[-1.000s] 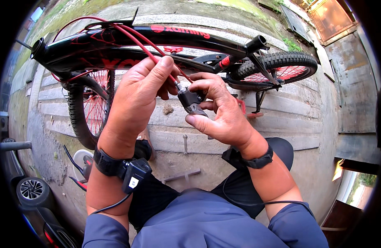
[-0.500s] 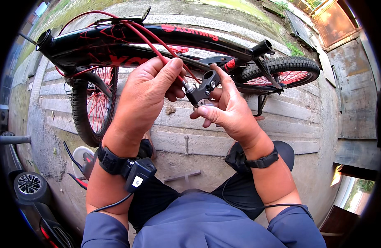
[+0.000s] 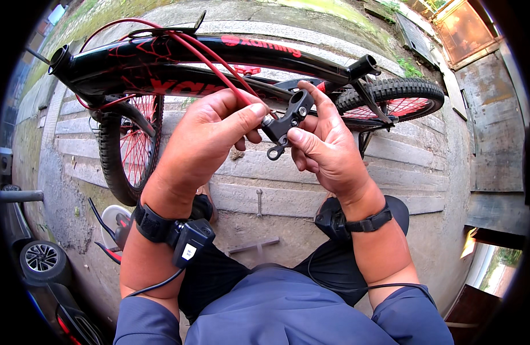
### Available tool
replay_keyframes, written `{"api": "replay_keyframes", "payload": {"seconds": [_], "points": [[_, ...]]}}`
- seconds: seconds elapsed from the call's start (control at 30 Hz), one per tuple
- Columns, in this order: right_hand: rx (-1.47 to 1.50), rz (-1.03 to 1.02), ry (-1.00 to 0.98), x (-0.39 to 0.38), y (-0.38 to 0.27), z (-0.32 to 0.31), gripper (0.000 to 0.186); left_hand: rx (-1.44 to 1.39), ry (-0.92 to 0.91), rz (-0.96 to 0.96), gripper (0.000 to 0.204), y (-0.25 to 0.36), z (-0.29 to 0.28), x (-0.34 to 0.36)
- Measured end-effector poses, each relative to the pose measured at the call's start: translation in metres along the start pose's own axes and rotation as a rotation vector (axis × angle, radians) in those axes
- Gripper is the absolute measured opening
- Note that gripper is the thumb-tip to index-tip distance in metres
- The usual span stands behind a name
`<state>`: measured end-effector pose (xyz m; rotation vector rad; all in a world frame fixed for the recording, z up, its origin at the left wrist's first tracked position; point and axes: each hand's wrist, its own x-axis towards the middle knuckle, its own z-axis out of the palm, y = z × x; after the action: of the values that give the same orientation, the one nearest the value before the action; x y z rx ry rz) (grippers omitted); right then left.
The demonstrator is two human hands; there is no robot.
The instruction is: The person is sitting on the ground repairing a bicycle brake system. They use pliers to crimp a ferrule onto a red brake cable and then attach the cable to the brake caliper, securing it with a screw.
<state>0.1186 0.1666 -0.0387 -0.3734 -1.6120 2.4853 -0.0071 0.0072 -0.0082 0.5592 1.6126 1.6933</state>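
Between my hands is a black brake lever (image 3: 284,125) with a round clamp at its top and a small ring at its lower end. My right hand (image 3: 335,154) pinches its body from the right, thumb in front and index finger raised behind the clamp. My left hand (image 3: 210,131) closes on the red cable (image 3: 216,68) close to where it enters the lever; the fingers partly hide that joint. Just beyond my hands, the black bicycle frame (image 3: 112,72) lies across the view, with no saddle or handlebar in its open tubes.
The front wheel (image 3: 108,158) stands at left, the rear wheel (image 3: 411,89) at right. A wrench (image 3: 259,202) and a T-shaped metal piece (image 3: 254,245) lie on the ground before me. A car (image 3: 40,259) is at lower left; metal sheets (image 3: 498,126) stand at right.
The lever has turned in my right hand, so its small lower ring now shows. My right thumb has shifted up onto its body, and my left hand has moved slightly right and down with the cable.
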Motion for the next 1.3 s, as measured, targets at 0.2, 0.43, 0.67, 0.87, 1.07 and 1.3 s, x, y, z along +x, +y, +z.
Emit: {"api": "replay_keyframes", "payload": {"seconds": [0.2, 0.43, 0.67, 0.87, 1.07, 1.3], "points": [[-0.082, -0.063, 0.015, -0.0002, -0.0051, 0.0008, 0.077, 0.166, -0.011, 0.005, 0.024, -0.0008, -0.0023, 0.0032], [-0.126, -0.065, 0.038, -0.0005, -0.0056, 0.0023, 0.077, 0.191, -0.019, 0.042, 0.022, -0.0026, -0.0036, 0.004], [-0.103, -0.059, 0.028, -0.0004, -0.0048, 0.001, 0.076, 0.197, -0.02, 0.048, 0.02, -0.0036, -0.0041, 0.0048], [-0.104, -0.047, 0.025, -0.0003, -0.0058, 0.0009, 0.076, 0.199, -0.038, 0.051, 0.02, -0.0057, -0.0054, 0.0053], [-0.038, -0.015, 0.007, -0.0002, -0.0056, -0.0016, 0.075, 0.113, -0.063, 0.047, 0.021, -0.0057, -0.0038, 0.0046], [0.052, 0.107, -0.007, -0.0009, -0.0044, -0.0062, 0.079, 0.039, -0.104, 0.022, 0.02, -0.0076, -0.0063, 0.0048]]}}
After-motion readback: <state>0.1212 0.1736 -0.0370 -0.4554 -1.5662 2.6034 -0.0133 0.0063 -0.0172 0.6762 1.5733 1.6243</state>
